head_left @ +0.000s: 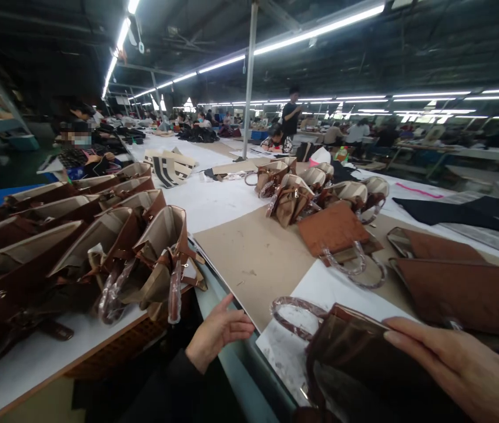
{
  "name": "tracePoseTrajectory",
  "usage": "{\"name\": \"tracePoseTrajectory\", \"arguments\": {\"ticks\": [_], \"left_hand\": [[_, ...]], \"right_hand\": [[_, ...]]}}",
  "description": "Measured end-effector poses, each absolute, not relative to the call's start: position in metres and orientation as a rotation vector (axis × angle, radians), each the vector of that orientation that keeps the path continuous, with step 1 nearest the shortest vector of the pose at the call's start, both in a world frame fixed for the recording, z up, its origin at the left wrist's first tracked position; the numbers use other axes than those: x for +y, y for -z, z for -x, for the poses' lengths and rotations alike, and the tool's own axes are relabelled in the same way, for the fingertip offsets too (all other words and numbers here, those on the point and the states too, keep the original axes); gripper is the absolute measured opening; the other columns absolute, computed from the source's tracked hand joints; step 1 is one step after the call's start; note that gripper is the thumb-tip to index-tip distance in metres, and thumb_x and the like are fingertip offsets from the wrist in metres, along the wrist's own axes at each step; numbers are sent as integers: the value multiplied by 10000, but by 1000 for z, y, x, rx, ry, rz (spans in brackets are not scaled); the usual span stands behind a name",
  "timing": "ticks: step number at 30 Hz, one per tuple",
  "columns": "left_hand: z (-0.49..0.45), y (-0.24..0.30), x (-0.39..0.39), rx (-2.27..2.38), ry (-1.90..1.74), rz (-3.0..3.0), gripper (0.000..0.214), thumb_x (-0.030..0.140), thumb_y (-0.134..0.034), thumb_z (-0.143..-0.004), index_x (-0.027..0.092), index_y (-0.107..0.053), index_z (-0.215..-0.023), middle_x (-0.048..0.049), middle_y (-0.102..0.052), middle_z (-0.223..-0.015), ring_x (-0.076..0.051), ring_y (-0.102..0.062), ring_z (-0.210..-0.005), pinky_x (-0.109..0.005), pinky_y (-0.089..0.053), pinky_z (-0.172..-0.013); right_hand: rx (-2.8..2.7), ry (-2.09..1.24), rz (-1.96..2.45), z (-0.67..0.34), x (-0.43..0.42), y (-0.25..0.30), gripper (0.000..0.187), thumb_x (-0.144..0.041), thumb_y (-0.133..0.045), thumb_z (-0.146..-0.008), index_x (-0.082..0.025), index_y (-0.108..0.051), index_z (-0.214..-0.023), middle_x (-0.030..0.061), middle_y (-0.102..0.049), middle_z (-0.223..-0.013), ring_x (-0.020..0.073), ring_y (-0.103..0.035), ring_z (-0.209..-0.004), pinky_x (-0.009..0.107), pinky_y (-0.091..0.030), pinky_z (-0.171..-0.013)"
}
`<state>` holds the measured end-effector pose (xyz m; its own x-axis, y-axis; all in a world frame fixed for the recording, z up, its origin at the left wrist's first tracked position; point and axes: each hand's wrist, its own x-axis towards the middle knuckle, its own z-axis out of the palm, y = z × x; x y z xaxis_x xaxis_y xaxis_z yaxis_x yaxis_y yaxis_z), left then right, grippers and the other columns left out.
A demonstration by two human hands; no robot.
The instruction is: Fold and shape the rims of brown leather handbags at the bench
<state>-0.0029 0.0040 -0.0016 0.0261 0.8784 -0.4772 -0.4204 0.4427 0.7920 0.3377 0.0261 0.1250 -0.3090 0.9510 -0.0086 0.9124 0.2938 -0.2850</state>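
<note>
At the lower right, my right hand [461,361] grips the upper edge of a dark brown handbag [359,352]. One of this bag's handles [281,317], wrapped in clear plastic, sticks out to the left over a white sheet [320,288]. My left hand [220,330] hangs in front of the table edge with its fingers stretched out, holding nothing. Close to it on the left stands an open brown handbag [165,235] with a beige lining and plastic-wrapped handles. The underside of the bag at my right hand is out of view.
Several open brown handbags [33,252] crowd the left table. Brown cardboard [231,252] covers part of the main table, where a flat-lying brown bag [331,226] and several upright bags [291,197] rest. A metal post [249,88] rises behind. Other people work farther off.
</note>
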Motion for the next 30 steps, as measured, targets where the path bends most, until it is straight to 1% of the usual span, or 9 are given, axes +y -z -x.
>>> {"name": "tracePoseTrajectory", "arguments": {"ticks": [4, 7, 9, 12, 15, 18, 22, 24, 30], "left_hand": [[6, 2, 4, 1548, -1069, -795, 615, 338, -633, -633, 71, -439, -1152, 13, -581, -558, -143, -560, -486, -236, -443, -486], [5, -10, -9, 1698, -1158, -1049, 461, 399, -606, -657, 96, -550, -999, 57, -496, -497, -119, -492, -454, -217, -400, -451], [2, -24, -17, 1774, -1230, -1308, 395, 458, -580, -692, 129, -613, -907, 35, -529, -545, -130, -517, -494, -225, -434, -486], [-10, -53, -19, 1682, -1296, -1704, 332, 450, -607, -721, 190, -653, -923, -15, -648, -763, -162, -603, -643, -220, -496, -586], [-40, -88, -6, 1422, -1423, -2095, 291, 380, -638, -731, 234, -654, -983, -48, -645, -1025, -209, -600, -899, -265, -495, -787], [-83, -121, 13, 1104, -1319, -2252, 301, 332, -612, -761, 236, -639, -1045, -63, -634, -1091, -249, -526, -1063, -347, -412, -936], [-125, -143, 35, 926, -835, -2207, 137, 264, -578, -776, 222, -693, -839, -44, -679, -836, -229, -590, -835, -287, -437, -776], [-133, -144, 38, 874, -687, -2164, 184, 219, -508, -807, 200, -688, -779, -15, -656, -723, -182, -576, -706, -243, -416, -688], [-137, -136, 36, 871, -707, -2095, 263, 255, -446, -849, 174, -680, -758, 11, -627, -680, -116, -499, -601, -194, -356, -617]], "right_hand": [[-2413, -454, 1828, -322, 23, -140, 339, -524, -339, -850, -326, -610, -800, 15, -687, -870, 252, -619, -810, 366, -438, -708], [-2379, -486, 1834, -316, 17, -153, 276, -450, -381, -862, -293, -604, -823, -4, -661, -767, 214, -600, -728, 325, -403, -680], [-2357, -496, 1812, -314, 12, -163, 183, -355, -438, -852, -278, -603, -826, -21, -647, -755, 188, -584, -728, 286, -376, -656], [-2349, -496, 1779, -314, 7, -175, 95, -262, -510, -806, -248, -597, -769, -36, -635, -749, 157, -565, -738, 242, -338, -630], [-2330, -467, 1759, -315, 4, -179, 114, -242, -508, -808, -223, -599, -743, -29, -632, -741, 140, -551, -725, 223, -316, -614], [-2340, -439, 1725, -313, 2, -177, 170, -249, -484, -831, -206, -610, -725, -20, -623, -692, 132, -540, -675, 220, -306, -598], [-2409, -372, 1668, -306, 3, -173, 221, -242, -453, -861, -202, -634, -741, -8, -635, -674, 138, -546, -648, 223, -307, -592], [-2460, -306, 1662, -304, 4, -173, 256, -226, -424, -876, -194, -633, -733, 3, -638, -662, 139, -545, -622, 225, -310, -583], [-2560, -188, 1736, -301, 7, -176, 252, -192, -441, -853, -175, -631, -689, 22, -626, -603, 137, -513, -553, 228, -295, -530]]}}
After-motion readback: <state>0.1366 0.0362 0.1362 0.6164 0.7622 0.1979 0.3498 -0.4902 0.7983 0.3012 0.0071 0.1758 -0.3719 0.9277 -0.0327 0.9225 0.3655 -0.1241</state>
